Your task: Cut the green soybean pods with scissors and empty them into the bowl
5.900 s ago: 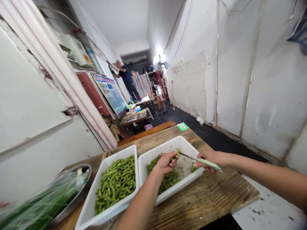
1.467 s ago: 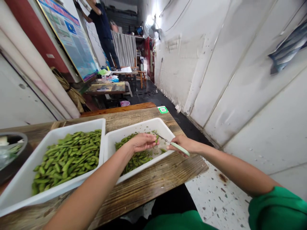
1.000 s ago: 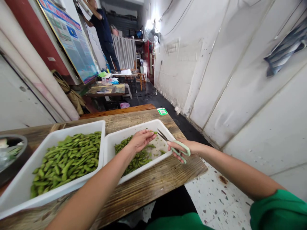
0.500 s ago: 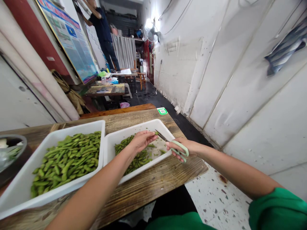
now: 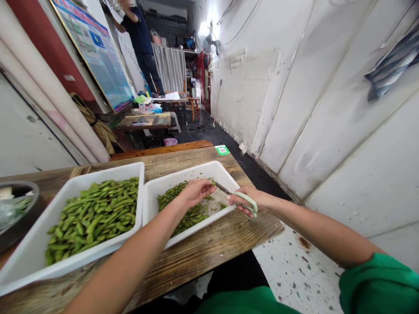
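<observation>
My left hand (image 5: 198, 192) is over the right white tray (image 5: 151, 205), its fingers pinched on a small green edamame pod (image 5: 213, 183). My right hand (image 5: 247, 199) grips the pale green handles of a pair of scissors (image 5: 246, 205). The scissors' dark blades point left and reach the pod at my left fingertips; they look nearly closed. Under my left hand, trimmed bits and edamame pods (image 5: 188, 220) lie in the right tray, partly hidden by my forearm. The left white tray (image 5: 141, 192) holds a large heap of edamame pods (image 5: 94, 218).
Both trays stand on a wooden table (image 5: 209, 237). A dark bowl (image 5: 37, 205) with a plastic bag sits at the far left. A green QR card (image 5: 222, 150) lies at the far table corner. Beyond, a person (image 5: 140, 43) stands raised beside a cluttered table (image 5: 147, 121); a white wall (image 5: 314, 131) runs along the right.
The scissor handles have come closer together and the blades have closed at the pod. Both hands stay in nearly the same place.
</observation>
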{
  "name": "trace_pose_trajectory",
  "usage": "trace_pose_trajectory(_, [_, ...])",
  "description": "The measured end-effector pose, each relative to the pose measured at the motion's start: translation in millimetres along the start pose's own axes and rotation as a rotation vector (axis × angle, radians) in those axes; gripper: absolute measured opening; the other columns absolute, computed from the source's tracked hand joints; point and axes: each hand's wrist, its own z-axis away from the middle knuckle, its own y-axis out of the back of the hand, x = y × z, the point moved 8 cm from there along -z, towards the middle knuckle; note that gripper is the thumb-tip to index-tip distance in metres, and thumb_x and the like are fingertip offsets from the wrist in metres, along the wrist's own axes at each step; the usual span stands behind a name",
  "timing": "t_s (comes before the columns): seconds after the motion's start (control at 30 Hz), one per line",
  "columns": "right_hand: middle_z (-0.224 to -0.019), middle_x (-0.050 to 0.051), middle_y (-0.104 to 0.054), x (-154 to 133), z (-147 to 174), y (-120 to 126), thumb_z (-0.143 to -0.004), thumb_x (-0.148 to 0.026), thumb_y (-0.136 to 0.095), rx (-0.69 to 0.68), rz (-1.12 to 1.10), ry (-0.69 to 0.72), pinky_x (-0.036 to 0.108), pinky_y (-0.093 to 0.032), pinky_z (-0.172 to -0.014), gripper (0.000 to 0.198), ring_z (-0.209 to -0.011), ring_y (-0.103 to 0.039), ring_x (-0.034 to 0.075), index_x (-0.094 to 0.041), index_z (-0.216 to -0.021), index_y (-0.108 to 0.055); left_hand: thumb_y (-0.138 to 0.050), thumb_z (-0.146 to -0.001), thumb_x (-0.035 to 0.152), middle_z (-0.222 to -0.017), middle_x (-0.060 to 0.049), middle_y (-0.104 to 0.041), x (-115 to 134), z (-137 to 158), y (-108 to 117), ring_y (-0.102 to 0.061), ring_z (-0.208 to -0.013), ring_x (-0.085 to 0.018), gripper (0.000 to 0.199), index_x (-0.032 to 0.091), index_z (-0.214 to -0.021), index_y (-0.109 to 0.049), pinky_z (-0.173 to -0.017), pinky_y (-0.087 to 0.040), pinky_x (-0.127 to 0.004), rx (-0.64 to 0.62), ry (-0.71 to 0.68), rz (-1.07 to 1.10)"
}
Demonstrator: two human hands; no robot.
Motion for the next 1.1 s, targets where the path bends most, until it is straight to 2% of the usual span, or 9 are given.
trace_pose_trajectory(0.1, [-0.046,-0.008,-0.043,2.7,-1.6,4.9,-0.073,-0.051,-0.062,0.021,-0.027,-0.006,0.014,-0.034,-0.024,0.039,-0.030,-0.039,0.004,-0.013,-0.077,-0.054,-0.058,-0.066,0.007,-0.063,-0.005,-0.062,-0.4,-6.4,10.9,-0.062,-0.064,-0.013,0.012,0.014,-0.061,-0.049,-0.063,-0.051,-0.022,0.051,-0.022,-0.098])
trace_pose_trajectory(0.23, [-0.049,-0.007,-0.047,5.5,-0.4,9.5,-0.075,-0.047,-0.062,-0.041,-0.143,0.007,0.015,-0.037,-0.026,0.035,-0.032,-0.041,0.004,-0.013,-0.081,-0.054,-0.050,-0.069,0.015,-0.057,-0.001,-0.055,4.2,-17.0,27.2,-0.053,-0.050,-0.011,0.008,0.018,-0.062,-0.045,-0.048,-0.041,-0.021,0.159,-0.140,-0.565])
trace_pose_trajectory(0.3, [-0.051,-0.007,-0.048,8.4,1.7,9.7,-0.074,-0.047,-0.063,-0.085,-0.170,-0.003,0.015,-0.038,-0.027,0.036,-0.033,-0.042,0.004,-0.013,-0.083,-0.054,-0.047,-0.069,0.016,-0.055,0.000,-0.054,1.2,-22.6,29.7,-0.050,-0.048,-0.012,0.007,0.018,-0.063,-0.049,-0.047,-0.038,-0.022,0.164,-0.166,-0.692])
trace_pose_trajectory(0.53, [-0.052,-0.007,-0.048,16.6,5.4,9.7,-0.074,-0.045,-0.063,-0.103,-0.142,-0.025,0.015,-0.036,-0.027,0.034,-0.032,-0.042,0.004,-0.013,-0.082,-0.054,-0.063,-0.053,0.009,-0.071,-0.007,-0.061,-8.5,-29.2,18.9,-0.054,-0.087,-0.025,0.012,0.019,-0.056,-0.057,-0.078,-0.038,-0.029,0.070,-0.338,-1.115])
trace_pose_trajectory(0.67, [-0.051,-0.007,-0.048,17.8,5.3,11.7,-0.073,-0.048,-0.063,-0.084,-0.118,-0.010,0.015,-0.035,-0.026,0.036,-0.031,-0.041,0.004,-0.015,-0.075,-0.050,-0.068,-0.048,0.007,-0.066,-0.008,-0.060,-13.6,-31.0,17.5,-0.055,-0.087,-0.026,0.019,0.019,-0.047,-0.053,-0.079,-0.037,-0.029,0.019,-0.352,-1.213])
trace_pose_trajectory(0.8, [-0.050,-0.007,-0.046,14.4,9.9,15.5,-0.070,-0.054,-0.062,-0.043,-0.086,0.020,0.016,-0.035,-0.028,0.041,-0.032,-0.040,0.004,-0.016,-0.070,-0.045,-0.064,-0.060,0.021,-0.058,-0.002,-0.057,-8.8,-28.9,11.8,-0.053,-0.063,-0.017,0.009,0.018,-0.054,-0.059,-0.063,-0.037,-0.024,-0.036,-0.335,-1.175])
trace_pose_trajectory(0.87, [-0.050,-0.007,-0.045,11.0,13.9,16.4,-0.069,-0.057,-0.061,-0.037,-0.021,0.032,0.017,-0.034,-0.029,0.043,-0.034,-0.039,0.004,-0.016,-0.070,-0.045,-0.058,-0.068,0.029,-0.054,0.000,-0.053,-4.3,-25.7,9.5,-0.046,-0.053,-0.012,0.016,0.017,-0.057,-0.057,-0.053,-0.033,-0.022,-0.062,-0.284,-0.966])
trace_pose_trajectory(0.97, [-0.053,-0.005,-0.048,1.9,18.1,21.6,-0.066,-0.055,-0.065,0.015,0.179,0.092,0.018,-0.035,-0.036,0.043,-0.041,-0.043,0.006,-0.016,-0.069,-0.050,-0.060,-0.067,0.032,-0.050,0.004,-0.045,-3.8,-19.0,3.6,-0.038,-0.045,-0.007,0.022,0.015,-0.057,-0.052,-0.046,-0.027,-0.019,-0.142,-0.141,-0.524])
trace_pose_trajectory(1.1, [-0.063,0.000,-0.057,-11.7,17.2,32.2,-0.063,-0.050,-0.069,0.165,0.474,0.215,0.021,-0.038,-0.050,0.038,-0.059,-0.052,0.013,-0.014,-0.073,-0.061,-0.070,-0.062,0.030,-0.053,0.004,-0.045,-3.6,-9.1,-8.8,-0.038,-0.045,-0.005,0.024,0.013,-0.062,-0.053,-0.046,-0.027,-0.017,-0.246,-0.059,-0.325])
